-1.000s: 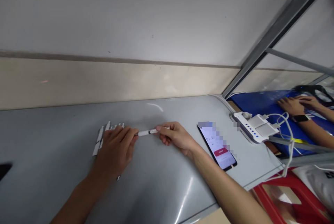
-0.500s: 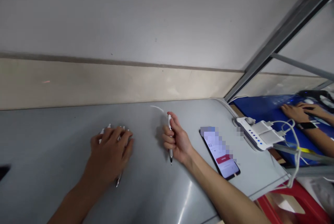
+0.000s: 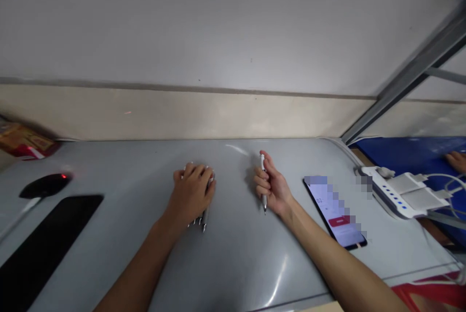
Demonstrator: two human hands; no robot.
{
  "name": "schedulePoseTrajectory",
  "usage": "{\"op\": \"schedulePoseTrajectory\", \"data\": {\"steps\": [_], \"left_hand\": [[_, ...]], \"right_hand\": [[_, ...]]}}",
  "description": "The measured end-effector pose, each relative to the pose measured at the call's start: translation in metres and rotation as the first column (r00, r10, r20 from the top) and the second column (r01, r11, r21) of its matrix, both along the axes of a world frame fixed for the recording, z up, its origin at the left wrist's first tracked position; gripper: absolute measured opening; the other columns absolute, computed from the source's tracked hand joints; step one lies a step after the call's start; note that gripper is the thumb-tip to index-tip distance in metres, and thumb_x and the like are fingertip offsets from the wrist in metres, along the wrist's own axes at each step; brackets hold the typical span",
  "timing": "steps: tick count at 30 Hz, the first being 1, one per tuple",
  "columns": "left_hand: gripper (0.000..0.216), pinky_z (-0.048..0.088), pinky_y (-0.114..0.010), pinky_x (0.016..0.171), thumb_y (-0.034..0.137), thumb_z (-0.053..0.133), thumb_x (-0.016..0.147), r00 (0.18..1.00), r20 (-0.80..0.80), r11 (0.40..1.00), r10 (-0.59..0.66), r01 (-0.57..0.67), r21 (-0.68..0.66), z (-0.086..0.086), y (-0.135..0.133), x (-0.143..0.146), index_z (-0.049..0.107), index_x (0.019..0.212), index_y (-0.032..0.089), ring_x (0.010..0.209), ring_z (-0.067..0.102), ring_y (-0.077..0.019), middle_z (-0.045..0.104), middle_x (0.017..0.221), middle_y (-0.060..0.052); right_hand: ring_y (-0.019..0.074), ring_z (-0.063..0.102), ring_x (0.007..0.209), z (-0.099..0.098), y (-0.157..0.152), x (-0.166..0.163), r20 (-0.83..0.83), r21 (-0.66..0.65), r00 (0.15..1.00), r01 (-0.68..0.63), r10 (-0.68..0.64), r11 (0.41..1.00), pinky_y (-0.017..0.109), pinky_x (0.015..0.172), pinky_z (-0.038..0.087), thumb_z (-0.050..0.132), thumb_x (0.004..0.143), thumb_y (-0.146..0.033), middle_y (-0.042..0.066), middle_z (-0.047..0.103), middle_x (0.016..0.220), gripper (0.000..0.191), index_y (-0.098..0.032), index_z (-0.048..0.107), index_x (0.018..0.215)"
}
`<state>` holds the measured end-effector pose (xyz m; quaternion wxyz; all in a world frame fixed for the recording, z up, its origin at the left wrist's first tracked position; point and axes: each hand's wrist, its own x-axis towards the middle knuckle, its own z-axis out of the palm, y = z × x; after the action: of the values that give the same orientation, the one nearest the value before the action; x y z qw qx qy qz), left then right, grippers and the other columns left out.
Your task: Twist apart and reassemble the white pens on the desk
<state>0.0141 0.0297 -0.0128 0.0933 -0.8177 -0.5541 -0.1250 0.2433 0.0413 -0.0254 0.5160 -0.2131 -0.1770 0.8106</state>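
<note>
On the grey table, my left hand (image 3: 194, 188) lies palm down with its fingers curled over a bunch of pens (image 3: 205, 220). Several metal pen tips stick out below the palm, and white ends show at the fingertips; the rest is covered. To the right, my right hand (image 3: 271, 187) is closed around a white and grey ballpoint pen (image 3: 264, 200). That pen points down toward me, its tip out, with my thumb by its upper end.
A lit phone (image 3: 335, 212) lies right of my right forearm, with a white power strip (image 3: 393, 193) beyond. At left are a black mouse (image 3: 45, 186), a dark flat pad (image 3: 54, 249) and a colourful packet (image 3: 25, 142). Another person's hand (image 3: 457, 161) rests on the blue table.
The view has swung left, bringing the mouse, dark pad and packet into sight. My left hand is a little closer to my right, and more pen tips show. The right hand keeps its pen.
</note>
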Motion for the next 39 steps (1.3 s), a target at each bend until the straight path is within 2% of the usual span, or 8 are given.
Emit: {"op": "schedulePoseTrajectory", "data": {"steps": [5, 14, 21, 27, 30, 34, 36, 39], "left_hand": [[0.018, 0.032, -0.044, 0.080, 0.027, 0.044, 0.089, 1.000, 0.021, 1.000, -0.007, 0.008, -0.016, 0.001, -0.003, 0.006, 0.060, 0.093, 0.019, 0.097, 0.049, -0.0277, 0.063, 0.093, -0.009], [0.018, 0.033, -0.043, 0.079, 0.029, 0.044, 0.089, 1.000, 0.031, 1.000, -0.005, 0.006, -0.026, 0.005, -0.007, 0.010, 0.059, 0.092, 0.019, 0.095, 0.048, -0.0278, 0.063, 0.093, -0.009], [0.019, 0.032, -0.042, 0.078, 0.031, 0.045, 0.089, 0.998, 0.060, 1.000, 0.007, -0.008, 0.003, 0.013, -0.011, 0.008, 0.059, 0.093, 0.019, 0.092, 0.048, -0.0266, 0.064, 0.092, -0.009], [0.017, 0.032, -0.041, 0.075, 0.030, 0.048, 0.087, 0.998, 0.050, 0.999, 0.041, -0.042, 0.013, 0.016, -0.015, 0.010, 0.058, 0.081, 0.019, 0.093, 0.048, -0.0282, 0.062, 0.086, -0.009], [0.019, 0.033, -0.040, 0.074, 0.031, 0.048, 0.087, 0.998, 0.046, 0.999, 0.043, -0.043, 0.002, 0.015, -0.019, 0.010, 0.059, 0.077, 0.018, 0.093, 0.049, -0.0277, 0.062, 0.087, -0.009], [0.021, 0.033, -0.041, 0.075, 0.032, 0.048, 0.087, 0.996, 0.031, 0.996, 0.084, -0.083, -0.009, 0.014, -0.035, 0.012, 0.062, 0.079, 0.019, 0.094, 0.049, -0.0281, 0.061, 0.089, -0.009], [0.022, 0.034, -0.042, 0.077, 0.031, 0.045, 0.089, 0.993, 0.029, 0.993, 0.114, -0.114, -0.006, 0.012, -0.048, 0.016, 0.064, 0.086, 0.019, 0.096, 0.048, -0.0281, 0.060, 0.094, -0.009], [0.025, 0.035, -0.044, 0.077, 0.029, 0.043, 0.090, 0.984, 0.038, 0.984, 0.176, -0.176, 0.000, 0.007, -0.068, 0.024, 0.065, 0.097, 0.019, 0.098, 0.046, -0.0290, 0.059, 0.104, -0.012]], "right_hand": [[0.0065, 0.012, 0.045, 0.003, 0.002, 0.002, 0.145, 0.027, 0.988, 0.046, -0.049, 0.999, 0.015, 0.037, 0.007, 0.062, 0.086, -0.036, -0.009, 0.026, 0.060, 0.039, -0.040, 0.047, 0.122], [0.0057, 0.012, 0.044, 0.004, 0.004, 0.007, 0.099, 0.093, 0.995, -0.001, -0.008, 0.996, 0.016, 0.038, 0.006, 0.061, 0.087, -0.036, -0.009, 0.025, 0.060, 0.030, -0.038, 0.049, 0.114], [0.0050, 0.011, 0.043, 0.006, 0.007, 0.013, 0.199, 0.072, 0.980, -0.021, 0.007, 0.997, 0.015, 0.038, 0.006, 0.061, 0.086, -0.038, -0.010, 0.025, 0.059, 0.033, -0.035, 0.047, 0.115], [0.0052, 0.027, 0.044, 0.010, 0.001, 0.007, 0.360, 0.175, 0.933, -0.079, 0.011, 0.981, 0.015, 0.038, 0.016, 0.059, 0.085, -0.042, -0.007, 0.041, 0.065, 0.031, -0.029, 0.048, 0.110], [0.0085, 0.044, 0.054, 0.004, -0.005, 0.003, 0.619, 0.303, 0.772, -0.060, -0.148, 0.951, 0.020, 0.046, 0.034, 0.059, 0.083, -0.040, -0.004, 0.048, 0.075, 0.030, -0.024, 0.053, 0.108], [0.0135, 0.051, 0.070, -0.003, -0.013, 0.004, 0.827, 0.551, 0.238, -0.166, -0.509, 0.818, 0.028, 0.066, 0.042, 0.059, 0.082, -0.030, 0.002, 0.055, 0.081, 0.025, -0.018, 0.062, 0.103], [0.0153, 0.052, 0.069, -0.002, -0.017, 0.006, 0.837, 0.540, 0.058, -0.252, -0.544, 0.803, 0.030, 0.069, 0.042, 0.057, 0.082, -0.026, 0.003, 0.059, 0.080, 0.033, -0.016, 0.060, 0.114], [0.0189, 0.055, 0.078, 0.003, -0.023, 0.008, 0.812, 0.496, -0.164, -0.310, -0.559, 0.811, 0.031, 0.075, 0.042, 0.055, 0.084, -0.020, 0.009, 0.062, 0.087, 0.026, -0.014, 0.063, 0.108]]}}
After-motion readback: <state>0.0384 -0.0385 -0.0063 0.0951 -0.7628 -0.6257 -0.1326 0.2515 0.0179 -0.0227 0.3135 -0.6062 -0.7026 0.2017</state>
